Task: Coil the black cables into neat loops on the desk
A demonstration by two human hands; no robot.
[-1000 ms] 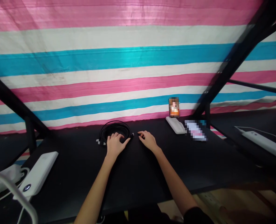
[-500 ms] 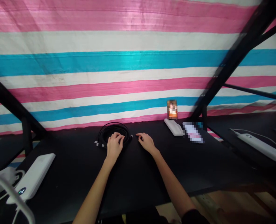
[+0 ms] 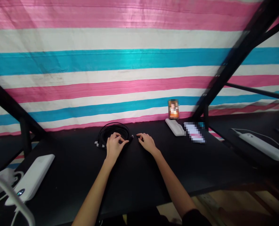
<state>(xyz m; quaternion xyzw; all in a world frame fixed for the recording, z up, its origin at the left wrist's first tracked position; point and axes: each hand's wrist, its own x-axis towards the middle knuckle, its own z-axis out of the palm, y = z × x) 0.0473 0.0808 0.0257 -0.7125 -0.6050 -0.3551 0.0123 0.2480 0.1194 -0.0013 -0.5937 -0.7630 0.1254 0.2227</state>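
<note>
A coiled black cable point(image 3: 103, 131) lies on the black table, with pale connector ends at its left side and by its right edge. My left hand point(image 3: 114, 145) rests over the near part of the coil, its thumb stretched out to the right, apart from the bent fingers. Nothing shows between that thumb and the fingers, though the fingertips are partly hidden. Just right of the coil, my right hand point(image 3: 147, 142) is low over the tabletop. Its fingers point left, loosely bent, with the thumb apart and nothing in them.
White power banks lie at the left point(image 3: 32, 177) and far right point(image 3: 263, 146), with cords beside them. A white holder point(image 3: 175, 127) and a blurred card point(image 3: 194, 132) sit at the back right. Black metal frame bars slope up either side before a striped sheet point(image 3: 130, 59).
My left thumb has swung away from the fingers, widening the gap between them. The right hand has barely moved, and the view has shifted slightly.
</note>
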